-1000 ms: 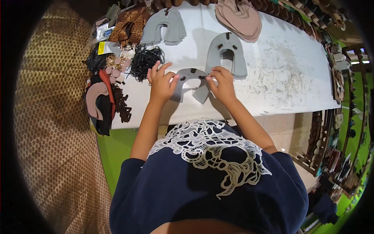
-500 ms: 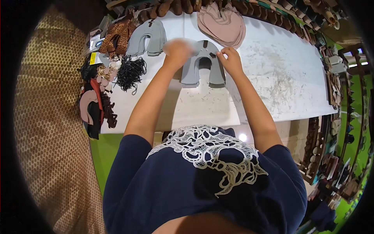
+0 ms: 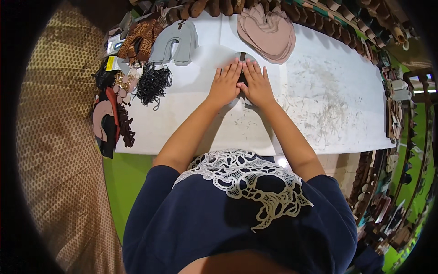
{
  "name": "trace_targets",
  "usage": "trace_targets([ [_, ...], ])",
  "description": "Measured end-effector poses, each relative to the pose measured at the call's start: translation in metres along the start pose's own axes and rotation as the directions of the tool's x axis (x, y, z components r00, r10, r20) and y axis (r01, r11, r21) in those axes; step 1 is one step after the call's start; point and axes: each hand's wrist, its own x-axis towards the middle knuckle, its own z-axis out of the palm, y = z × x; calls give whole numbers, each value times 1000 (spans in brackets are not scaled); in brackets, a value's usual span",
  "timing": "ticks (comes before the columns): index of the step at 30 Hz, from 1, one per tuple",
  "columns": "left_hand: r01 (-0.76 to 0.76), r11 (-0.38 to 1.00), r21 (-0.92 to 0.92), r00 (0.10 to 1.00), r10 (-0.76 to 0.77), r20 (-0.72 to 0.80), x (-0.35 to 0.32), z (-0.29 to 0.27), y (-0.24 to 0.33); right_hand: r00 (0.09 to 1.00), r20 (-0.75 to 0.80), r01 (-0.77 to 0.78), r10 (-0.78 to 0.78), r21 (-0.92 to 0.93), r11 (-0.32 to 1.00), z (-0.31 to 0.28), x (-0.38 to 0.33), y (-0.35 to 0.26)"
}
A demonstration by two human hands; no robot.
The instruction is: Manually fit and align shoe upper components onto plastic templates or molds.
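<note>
Both my hands lie flat on a stack of grey U-shaped shoe-upper pieces (image 3: 250, 56) in the middle of the white-covered table. My left hand (image 3: 225, 85) covers the stack's left leg, with its fingers stretched out and pointing away from me. On the right leg rests my right hand (image 3: 257, 85), its fingers straight as well. The two hands nearly meet at the thumbs and fingertips and hide most of the stack. Between the fingertips a dark strip (image 3: 242, 56) shows at the curved top.
Another grey U-shaped stack (image 3: 177, 43) lies far left, beside leopard-print pieces (image 3: 139, 41). Nearer are black beaded strands (image 3: 153, 84) and a pink curved piece (image 3: 103, 119). Pink pieces (image 3: 267, 34) are piled at the back. Brown shoe lasts (image 3: 315, 20) line the far edge.
My hands have come from the sides of the grey stack onto its top and flattened there. The left hand moved right and nearer; the right hand moved left and nearer.
</note>
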Motion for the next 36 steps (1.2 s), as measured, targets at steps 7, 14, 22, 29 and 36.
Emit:
trace_targets([
  [7,95,995,-21,993,-93,70,-3,7,1,997,82,-10,8,16,1000,7,1,1],
  [14,91,902,-422,994,-53,100,-14,-18,-31,996,49,-75,77,-43,996,-11,11,-14],
  [22,423,901,101,902,-407,-146,-48,-87,-183,987,-113,122,-112,87,989,-4,85,-93],
  [29,199,901,387,979,-204,-27,-36,-104,-266,992,-38,122,-122,4,993,75,145,-122],
  [36,-50,931,363,998,38,40,-27,-101,-293,983,34,185,-182,-212,960,97,158,-122],
])
